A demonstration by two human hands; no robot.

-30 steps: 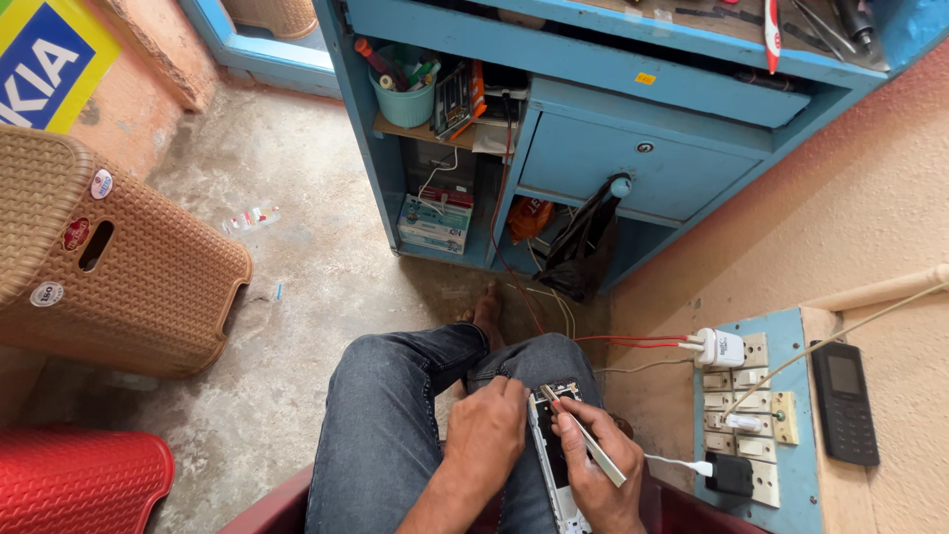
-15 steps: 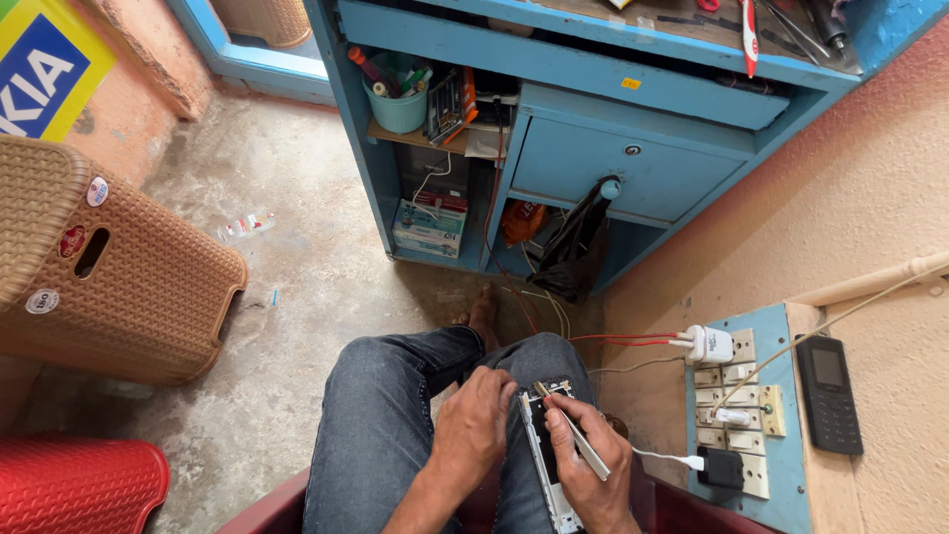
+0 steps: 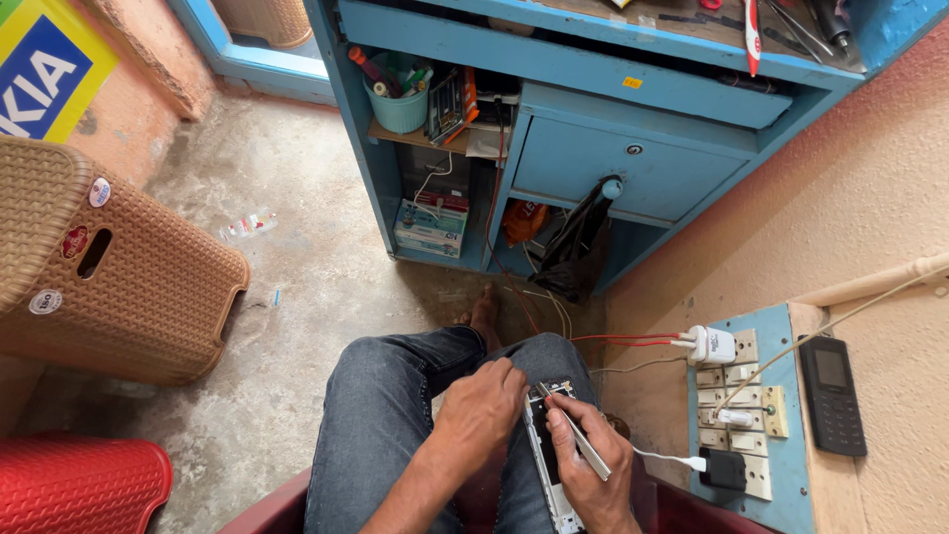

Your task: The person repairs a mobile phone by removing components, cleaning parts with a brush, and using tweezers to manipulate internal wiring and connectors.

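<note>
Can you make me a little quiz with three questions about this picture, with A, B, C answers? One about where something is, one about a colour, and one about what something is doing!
1. Where is the black keypad phone?
A. on the floor
B. on the ledge right of the blue switchboard
C. in the drawer

2. What colour is the woven plastic stool?
A. brown
B. green
C. white

3. What is the right hand doing?
A. resting empty
B. holding metal tweezers over the opened phone
C. pulling a plug

Answers: 1 B, the phone lies beside the board. 2 A, its lattice sides are brown. 3 B, the tweezers' tips meet the phone on the lap, beside the left hand.
</note>
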